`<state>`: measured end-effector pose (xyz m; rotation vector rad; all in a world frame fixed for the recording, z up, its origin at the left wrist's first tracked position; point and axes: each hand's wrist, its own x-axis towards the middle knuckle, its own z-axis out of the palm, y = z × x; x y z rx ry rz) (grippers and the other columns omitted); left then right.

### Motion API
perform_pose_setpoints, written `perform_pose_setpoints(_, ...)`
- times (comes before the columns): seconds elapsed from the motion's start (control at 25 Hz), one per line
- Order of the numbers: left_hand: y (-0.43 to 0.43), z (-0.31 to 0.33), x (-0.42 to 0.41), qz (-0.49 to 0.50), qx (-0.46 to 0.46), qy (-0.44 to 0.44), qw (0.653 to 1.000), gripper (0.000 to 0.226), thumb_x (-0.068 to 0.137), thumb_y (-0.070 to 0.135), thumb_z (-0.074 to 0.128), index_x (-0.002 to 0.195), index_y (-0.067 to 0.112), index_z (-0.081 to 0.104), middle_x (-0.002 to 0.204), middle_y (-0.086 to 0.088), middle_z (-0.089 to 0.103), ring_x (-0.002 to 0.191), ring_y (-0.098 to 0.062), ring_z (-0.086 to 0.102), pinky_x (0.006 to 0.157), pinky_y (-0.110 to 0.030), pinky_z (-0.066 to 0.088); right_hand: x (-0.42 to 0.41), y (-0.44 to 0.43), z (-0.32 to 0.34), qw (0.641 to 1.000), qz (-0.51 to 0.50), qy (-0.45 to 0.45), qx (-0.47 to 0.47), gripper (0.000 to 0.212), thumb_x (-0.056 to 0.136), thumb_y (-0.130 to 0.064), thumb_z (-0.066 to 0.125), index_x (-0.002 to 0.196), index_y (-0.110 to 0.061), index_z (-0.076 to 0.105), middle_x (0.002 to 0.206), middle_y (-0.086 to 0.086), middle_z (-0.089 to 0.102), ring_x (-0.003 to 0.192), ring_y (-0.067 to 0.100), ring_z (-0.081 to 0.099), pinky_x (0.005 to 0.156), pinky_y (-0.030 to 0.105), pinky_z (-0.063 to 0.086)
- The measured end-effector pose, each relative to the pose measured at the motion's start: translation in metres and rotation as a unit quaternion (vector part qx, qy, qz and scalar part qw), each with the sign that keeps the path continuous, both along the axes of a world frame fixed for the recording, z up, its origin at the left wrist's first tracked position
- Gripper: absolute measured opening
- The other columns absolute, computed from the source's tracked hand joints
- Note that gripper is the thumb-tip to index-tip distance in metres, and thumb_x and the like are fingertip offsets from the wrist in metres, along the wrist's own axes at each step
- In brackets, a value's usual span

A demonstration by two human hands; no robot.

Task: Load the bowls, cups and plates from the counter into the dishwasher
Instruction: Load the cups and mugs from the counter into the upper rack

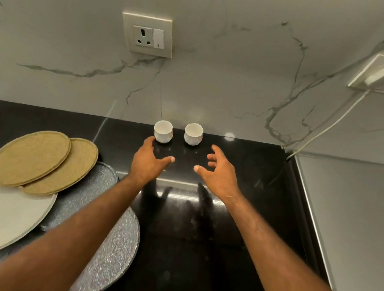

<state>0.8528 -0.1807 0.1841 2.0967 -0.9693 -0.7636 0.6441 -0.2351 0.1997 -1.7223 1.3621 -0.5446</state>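
**Head view: both hands spread wide, just short of two cups**

I see two cups standing upright at the back of the glossy black stone counter point(224, 232), close to the white marble-veined wall point(218, 76). They are the left small white ceramic cup point(163, 131) and the right small white ceramic cup point(193, 134), set slightly apart.

The left hand point(147, 161) has its fingers spread wide and thumb out, holding nothing. Its fingertips are just beside the left cup's base, and I cannot tell whether they touch it. The right hand point(219, 172) is also spread wide and holds nothing, near the right cup but apart from it.

Overlapping plates lie on the counter's left side. Round tan woven-textured plates point(28, 157) rest on the edge of a cream plate point(3, 219), with grey speckled plates point(111, 255) beneath, partly hidden by the left forearm.

A beige wall socket point(147, 35) sits above the cups. A white plug point(380, 77) with its cable is on the right.
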Motion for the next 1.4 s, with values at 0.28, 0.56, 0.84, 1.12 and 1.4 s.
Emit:
perform_pose_setpoints(0.28, -0.082, -0.026, 0.044, 0.042, 0.0, 0.08, 0.996, 0.111, 0.067, 0.04, 0.095, 0.155, 0.019, 0.031, 0.15, -0.009, 0.053, 0.136, -0.033, 0.052, 0.114, -0.052, 0.043, 0.043, -0.083, -0.034, 0.993, -0.072, -0.024, 0.091, 0.104, 0.076, -0.032, 0.087, 0.158, -0.024, 0.023, 0.156, -0.001, 0.043, 0.14, 0.022, 0.045, 0.113, 0.042, 0.041)
perform_pose_setpoints(0.56, -0.104, -0.052, 0.056, 0.029, 0.003, 0.002, 1.0, 0.087, 0.067, 0.045, 0.093, 0.139, 0.026, 0.047, 0.131, -0.002, 0.064, 0.122, -0.029, 0.059, 0.101, -0.044, 0.05, 0.082, -0.125, -0.059, 0.994, -0.064, -0.012, 0.083, 0.106, 0.064, -0.034, 0.094, 0.15, -0.021, 0.035, 0.141, -0.003, 0.055, 0.125, 0.019, 0.053, 0.103, 0.034, 0.044)
perform_pose_setpoints(0.84, -0.096, -0.059, 0.051, 0.029, -0.013, 0.03, 0.999, 0.068, 0.071, 0.04, 0.092, 0.128, 0.027, 0.056, 0.121, 0.003, 0.066, 0.113, -0.022, 0.061, 0.097, -0.039, 0.051, 0.09, -0.12, -0.068, 0.992, -0.115, -0.03, 0.038, 0.063, 0.058, -0.029, 0.096, 0.11, -0.03, 0.06, 0.105, -0.01, 0.068, 0.098, 0.014, 0.064, 0.081, 0.029, 0.052)
perform_pose_setpoints(1.12, -0.012, -0.043, 0.006, -0.014, -0.042, 0.158, 0.986, 0.063, 0.064, 0.031, 0.097, 0.117, 0.03, 0.062, 0.113, 0.007, 0.072, 0.108, -0.014, 0.068, 0.092, -0.035, 0.056, 0.021, -0.049, -0.047, 0.995, -0.056, -0.063, 0.06, 0.048, 0.058, -0.028, 0.094, 0.097, -0.031, 0.066, 0.093, -0.012, 0.071, 0.09, 0.008, 0.067, 0.084, 0.036, 0.059)
perform_pose_setpoints(1.4, 0.085, -0.004, -0.074, -0.06, -0.107, 0.141, 0.983, 0.07, 0.059, 0.039, 0.099, 0.12, 0.031, 0.064, 0.113, 0.006, 0.075, 0.106, -0.017, 0.072, 0.093, -0.04, 0.059, -0.072, 0.052, 0.008, 0.994, 0.014, -0.091, 0.065, 0.047, 0.067, -0.022, 0.093, 0.096, -0.039, 0.06, 0.1, -0.016, 0.066, 0.096, 0.01, 0.064, 0.074, 0.019, 0.049)
